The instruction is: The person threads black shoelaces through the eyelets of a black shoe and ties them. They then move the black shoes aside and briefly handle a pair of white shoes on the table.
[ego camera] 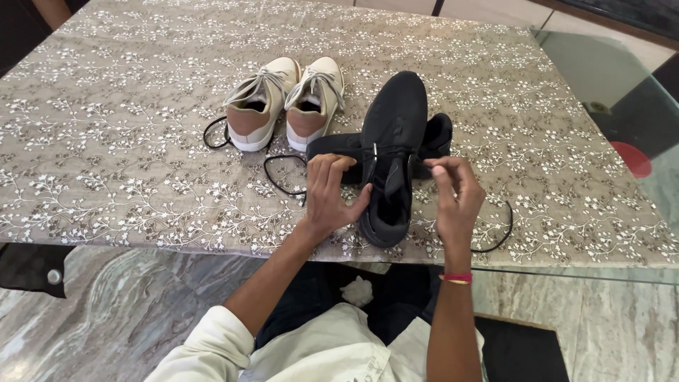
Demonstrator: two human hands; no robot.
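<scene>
While both hands work at its opening, a black shoe [393, 141] lies near the front edge of the tabletop [106, 141], toe pointing away from the person.

Item: left hand [331, 194]. Fingers curled against the left side of the black shoe, grip closed on a thin white-tipped lace end by the tongue.

Item: right hand [456, 194]. Raised just right of the shoe, fingertips pinched together; grip closed, apparently on a lace, though the strand itself is too thin to make out. A red band [457, 278] sits on the wrist.

Item: second black shoe [431, 138]. Lies crosswise beneath the first, touching it, only partly visible.

Item: black lace [279, 177]. Loose loop on the cloth, left of the black shoes; another black strand curls out by the right hand.

Item: pair of cream shoes [286, 102]. Tan heels toward the person, side by side, touching, laced in pale cord, farther back and left of the black shoes. A black loop lies against the left one.

Item: cloth [552, 191]. Grey-brown, white floral print, covers a glass tabletop whose bare corner shows at right.
</scene>
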